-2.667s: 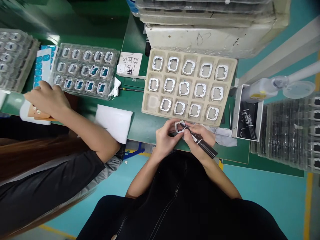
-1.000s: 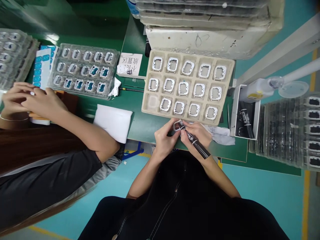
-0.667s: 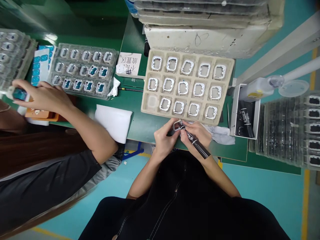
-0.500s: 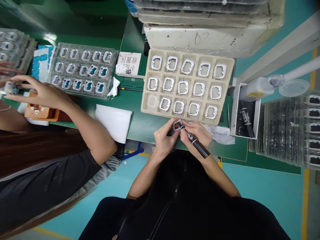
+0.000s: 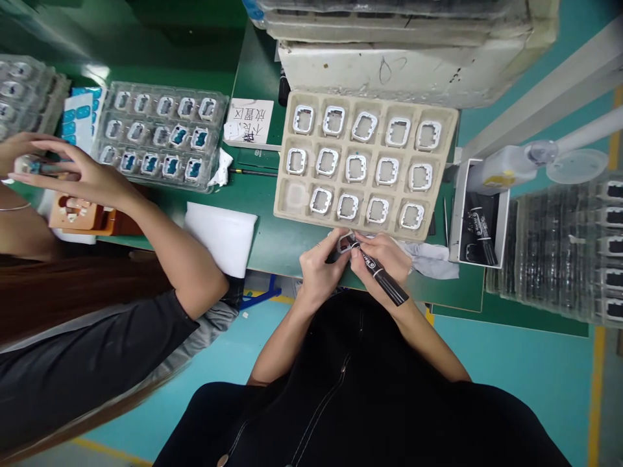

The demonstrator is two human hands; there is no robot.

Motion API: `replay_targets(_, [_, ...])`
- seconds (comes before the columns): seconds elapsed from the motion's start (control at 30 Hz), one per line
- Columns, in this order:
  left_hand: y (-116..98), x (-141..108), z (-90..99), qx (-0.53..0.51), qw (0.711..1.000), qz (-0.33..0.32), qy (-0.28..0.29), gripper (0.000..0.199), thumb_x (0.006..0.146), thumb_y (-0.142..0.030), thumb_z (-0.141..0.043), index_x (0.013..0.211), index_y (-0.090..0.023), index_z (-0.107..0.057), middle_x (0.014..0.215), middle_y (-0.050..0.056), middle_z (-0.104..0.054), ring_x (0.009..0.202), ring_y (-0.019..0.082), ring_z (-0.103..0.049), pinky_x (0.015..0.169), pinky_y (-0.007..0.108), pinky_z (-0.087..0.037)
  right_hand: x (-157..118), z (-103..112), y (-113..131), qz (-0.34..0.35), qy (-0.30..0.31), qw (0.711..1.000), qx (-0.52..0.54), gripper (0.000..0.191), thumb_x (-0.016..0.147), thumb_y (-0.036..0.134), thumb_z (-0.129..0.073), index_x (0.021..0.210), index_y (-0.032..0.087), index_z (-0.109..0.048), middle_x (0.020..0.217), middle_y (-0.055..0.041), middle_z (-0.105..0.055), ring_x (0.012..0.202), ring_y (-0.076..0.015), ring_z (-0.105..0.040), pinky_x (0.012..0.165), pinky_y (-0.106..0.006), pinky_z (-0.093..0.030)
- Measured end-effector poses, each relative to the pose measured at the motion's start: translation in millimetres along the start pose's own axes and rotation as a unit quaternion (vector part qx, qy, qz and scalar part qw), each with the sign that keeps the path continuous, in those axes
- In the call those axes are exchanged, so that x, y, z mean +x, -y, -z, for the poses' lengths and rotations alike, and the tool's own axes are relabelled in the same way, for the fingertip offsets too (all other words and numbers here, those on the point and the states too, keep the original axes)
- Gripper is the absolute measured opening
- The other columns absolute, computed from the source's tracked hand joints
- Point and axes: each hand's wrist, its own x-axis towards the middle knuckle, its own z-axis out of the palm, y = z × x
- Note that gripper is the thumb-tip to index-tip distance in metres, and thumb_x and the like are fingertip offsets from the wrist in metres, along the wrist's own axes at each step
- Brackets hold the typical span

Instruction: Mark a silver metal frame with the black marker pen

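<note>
Near the table's front edge, my left hand [image 5: 320, 268] pinches a small white frame [image 5: 344, 245] by its sides. A black marker [image 5: 387, 283] is gripped in my right hand [image 5: 384, 261], its tip end at the frame and its striped end pointing down to the right. Fingers cover much of the frame. Just beyond my hands lies a beige tray [image 5: 302, 212] with rows of similar white frames, one in nearly every pocket; the front left pocket holds none.
At the left, a co-worker's hand [image 5: 92, 175] holds a small part near an orange fixture [image 5: 73, 213]. A clear tray [image 5: 160, 152], white cloth [image 5: 221, 237] and handwritten card [image 5: 250, 120] lie nearby. A white box [image 5: 457, 214] with markers stands right; stacked trays [image 5: 549, 250] lie beyond.
My hands hardly move; the marker stays at the frame, which looks slightly turned. The co-worker's hands have come closer together around their part at the left.
</note>
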Motion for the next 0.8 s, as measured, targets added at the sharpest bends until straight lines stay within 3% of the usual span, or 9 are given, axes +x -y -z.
replay_targets(0.5, [-4.2, -2.0, 0.9, 0.010, 0.999, 0.032, 0.013, 0.026, 0.095, -0.022, -0.069, 0.120, -0.021, -0.075, 0.091, 0.000, -0.076, 0.079, 0.012, -0.072, 0.080, 0.020, -0.057, -1.2, -4.4, -5.0, 0.051, 0.003, 0.999, -0.008, 0.023, 0.092, 0.008, -0.075, 0.108, 0.023, -0.068, 0.108, -0.0092, -0.075, 0.095, -0.0251, -0.077, 0.081, -0.040, -0.066])
replay_targets(0.8, [-3.3, -2.0, 1.5, -0.015, 0.998, 0.058, 0.017, 0.027, 0.095, -0.027, -0.071, 0.120, -0.019, -0.075, 0.091, 0.000, -0.076, 0.079, 0.013, -0.073, 0.085, 0.021, -0.061, -1.0, -5.7, -5.0, 0.031, 0.004, 1.000, -0.005, 0.020, 0.093, 0.008, -0.073, 0.103, 0.024, -0.066, 0.095, -0.0041, -0.073, 0.094, -0.0233, -0.076, 0.082, -0.040, -0.067])
